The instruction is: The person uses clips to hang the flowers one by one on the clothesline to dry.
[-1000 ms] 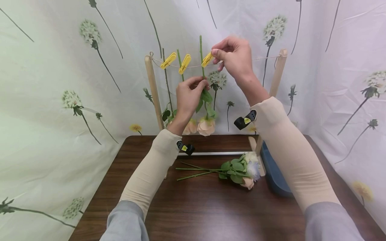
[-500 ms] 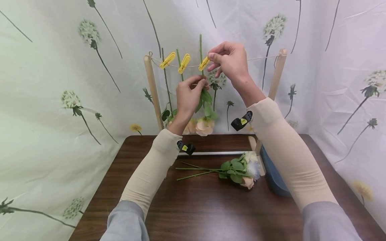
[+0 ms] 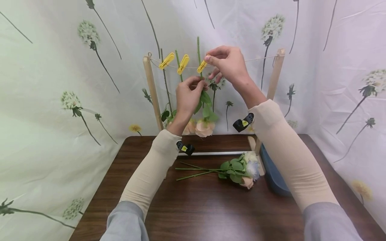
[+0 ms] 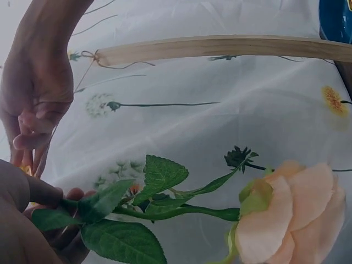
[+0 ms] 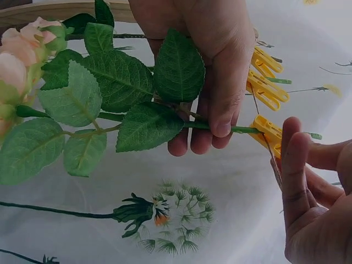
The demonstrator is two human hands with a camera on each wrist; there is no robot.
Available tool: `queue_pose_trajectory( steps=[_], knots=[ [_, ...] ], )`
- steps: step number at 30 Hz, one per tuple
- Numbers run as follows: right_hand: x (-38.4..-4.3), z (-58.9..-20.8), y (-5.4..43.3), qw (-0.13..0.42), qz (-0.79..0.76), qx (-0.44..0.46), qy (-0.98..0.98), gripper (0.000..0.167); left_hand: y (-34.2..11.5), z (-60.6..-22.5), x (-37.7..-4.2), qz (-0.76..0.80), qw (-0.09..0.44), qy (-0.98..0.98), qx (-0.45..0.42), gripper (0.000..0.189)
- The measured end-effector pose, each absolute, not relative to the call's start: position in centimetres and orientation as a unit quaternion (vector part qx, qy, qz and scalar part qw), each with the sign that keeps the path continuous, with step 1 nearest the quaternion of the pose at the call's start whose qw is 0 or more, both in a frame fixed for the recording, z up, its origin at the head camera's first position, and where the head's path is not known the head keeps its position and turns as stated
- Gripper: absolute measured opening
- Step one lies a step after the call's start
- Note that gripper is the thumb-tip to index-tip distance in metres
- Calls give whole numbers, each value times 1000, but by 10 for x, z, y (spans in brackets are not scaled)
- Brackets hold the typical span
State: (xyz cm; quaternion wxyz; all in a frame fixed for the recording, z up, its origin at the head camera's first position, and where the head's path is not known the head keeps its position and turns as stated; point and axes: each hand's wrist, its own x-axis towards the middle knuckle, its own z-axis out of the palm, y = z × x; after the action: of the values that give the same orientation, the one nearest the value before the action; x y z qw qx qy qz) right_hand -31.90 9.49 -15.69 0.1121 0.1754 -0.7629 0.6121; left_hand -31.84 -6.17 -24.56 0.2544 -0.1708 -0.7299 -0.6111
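My left hand pinches the green stem of a peach rose, which hangs head down below the string. In the left wrist view its leaves spread close to the fingers. My right hand pinches a yellow clothespin between thumb and fingers. That clothespin sits at the string and across the rose stem, as the right wrist view shows. Further left, two more yellow clothespins hold stems on the string, their flowers hanging down, partly behind my left hand.
Two wooden posts carry the string, joined low by a white rod. Several cut flowers lie on the dark wooden table. A blue container stands at the right, partly under my right forearm.
My right hand has moved a little left and down with the clothespin, and the rose stem has shifted slightly left. My left hand keeps its pinch on the stem.
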Motion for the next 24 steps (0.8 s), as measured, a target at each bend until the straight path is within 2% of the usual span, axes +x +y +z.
queue_pose_trajectory(
  steps=[5,11,24],
  knots=[
    [-315,-161,97,119,603,191,-765,39,-61,-247,-318,-609,258,-730,-171,21],
    [-312,-167,104,157,590,193,-769,44,-61,-248,-317,-601,255,-737,-173,25],
    [-302,-182,129,205,601,204,-745,25,-66,-244,-302,-552,269,-772,-166,30]
  ],
)
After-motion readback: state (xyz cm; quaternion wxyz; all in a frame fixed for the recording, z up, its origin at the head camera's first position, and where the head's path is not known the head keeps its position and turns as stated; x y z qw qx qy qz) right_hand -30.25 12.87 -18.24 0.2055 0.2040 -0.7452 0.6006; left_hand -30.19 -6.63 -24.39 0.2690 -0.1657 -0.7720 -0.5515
